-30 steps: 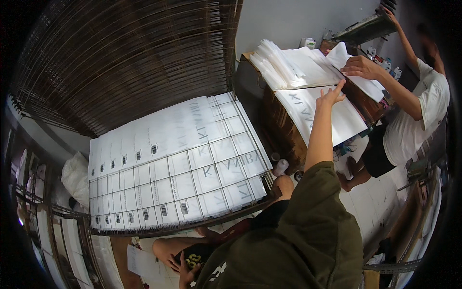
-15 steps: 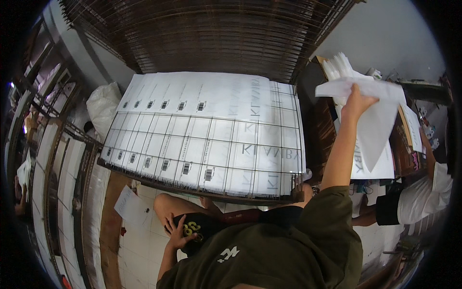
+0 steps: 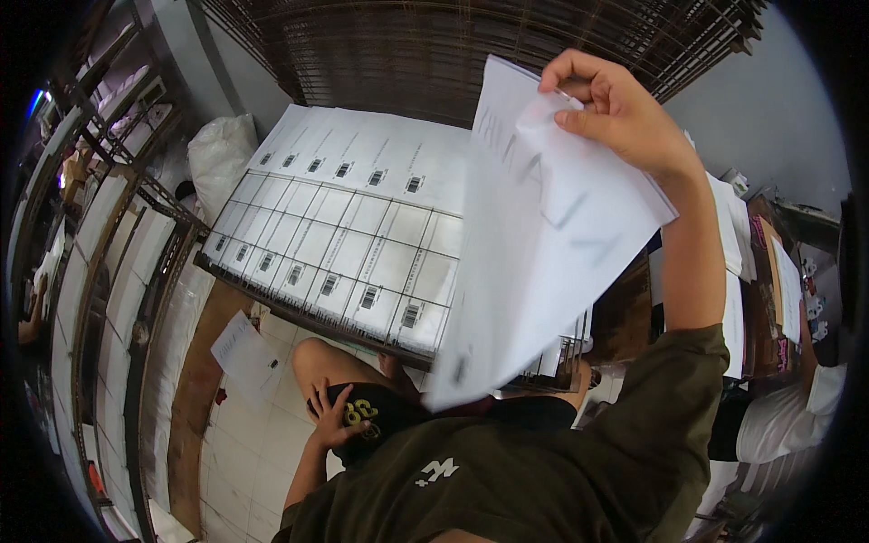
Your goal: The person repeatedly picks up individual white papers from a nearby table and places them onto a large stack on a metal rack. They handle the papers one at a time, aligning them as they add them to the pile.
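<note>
My right hand (image 3: pixel 625 118) is raised over the right part of the rack, its thumb and fingers pinching the top edge of a white printed sheet (image 3: pixel 525 262). The sheet hangs down, slightly curled, and hides the rack's right side; whether it is paper or thin plastic I cannot tell. Similar white sheets with barcodes (image 3: pixel 362 154) lie overlapping in a row at the far side of the rack. Nearer to me, a wire tray (image 3: pixel 348 217) covers more of these sheets. My left hand (image 3: pixel 335 421) rests on my thigh with its fingers spread and holds nothing.
Many wire trays (image 3: pixel 389 63) are tilted up behind the rack. Shelving (image 3: pixel 136 244) stands along the left, beside a white plastic sack (image 3: pixel 222 158). One printed sheet (image 3: pixel 243 353) lies on the floor. To the right are a table (image 3: pixel 769 335) and another person's white sleeve (image 3: pixel 797 416).
My right hand has brought the sheet from above the right-hand table leftward over the rack. The view has turned somewhat to the right. My left hand stays on my thigh.
</note>
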The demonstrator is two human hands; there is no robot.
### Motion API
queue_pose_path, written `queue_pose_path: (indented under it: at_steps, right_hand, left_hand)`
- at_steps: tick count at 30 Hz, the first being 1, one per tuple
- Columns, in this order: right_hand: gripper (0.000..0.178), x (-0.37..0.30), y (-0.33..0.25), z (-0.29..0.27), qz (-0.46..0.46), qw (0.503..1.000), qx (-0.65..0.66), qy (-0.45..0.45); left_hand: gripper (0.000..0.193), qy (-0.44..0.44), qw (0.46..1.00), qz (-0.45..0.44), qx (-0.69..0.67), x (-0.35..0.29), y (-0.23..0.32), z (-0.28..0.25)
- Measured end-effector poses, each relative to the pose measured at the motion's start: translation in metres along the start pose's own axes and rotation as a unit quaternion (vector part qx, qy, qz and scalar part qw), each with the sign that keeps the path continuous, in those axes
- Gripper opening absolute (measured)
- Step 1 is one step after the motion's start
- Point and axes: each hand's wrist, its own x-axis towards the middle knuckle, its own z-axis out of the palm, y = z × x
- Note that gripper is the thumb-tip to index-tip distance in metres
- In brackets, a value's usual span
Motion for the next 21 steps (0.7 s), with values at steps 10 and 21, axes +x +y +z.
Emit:
queue_pose_path:
  at_steps: [10,21]
  right_hand:
    - [0.076,-0.036,0.097,-0.029,0.067,0.990,0.086,0.093]
    - [0.076,-0.111,0.419,0.045,0.196,0.861,0.301,0.360]
  left_hand:
    - [0.099,-0.011,0.999,-0.032,-0.016,-0.002,-0.002,0.003]
    - [0.100,-0.041,0.998,-0.045,-0.010,0.004,0.008,-0.007]
